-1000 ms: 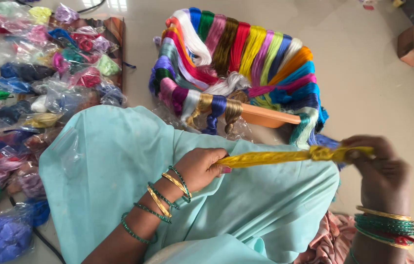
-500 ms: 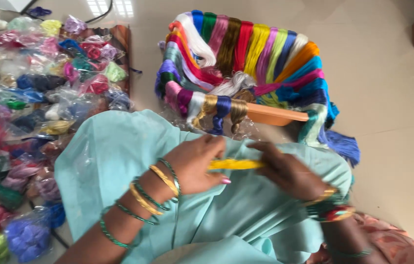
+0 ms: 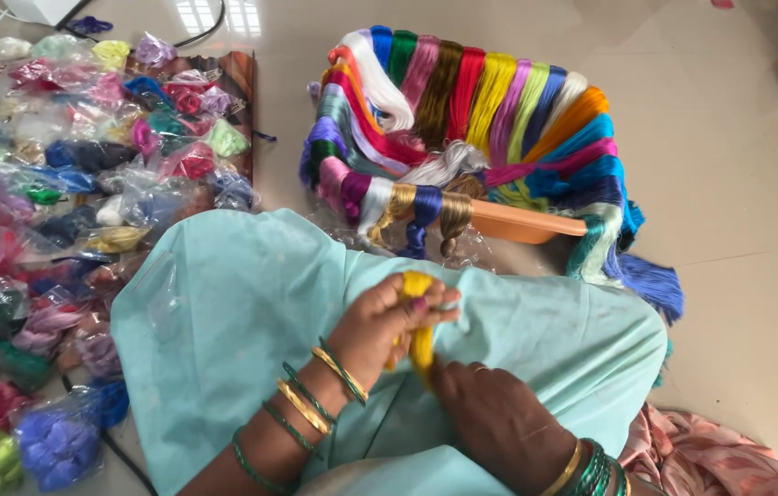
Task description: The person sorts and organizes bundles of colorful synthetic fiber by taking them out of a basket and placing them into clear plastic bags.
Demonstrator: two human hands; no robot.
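A yellow thread skein (image 3: 420,317) is folded into a short bunch over my lap, which is covered with a light turquoise cloth (image 3: 223,303). My left hand (image 3: 387,323), with green and gold bangles on the wrist, grips the top of the skein. My right hand (image 3: 499,418) holds its lower end just below. Both hands sit close together at the centre of the cloth.
An orange basket (image 3: 536,223) draped with several coloured thread skeins stands ahead on the tiled floor. Many clear bags of coloured thread (image 3: 58,184) lie spread on the left. A patterned pink cloth (image 3: 720,455) lies at the lower right.
The yellow skein was stretched out between my two hands; my right hand has come in to the left and the skein is now folded into a short bunch.
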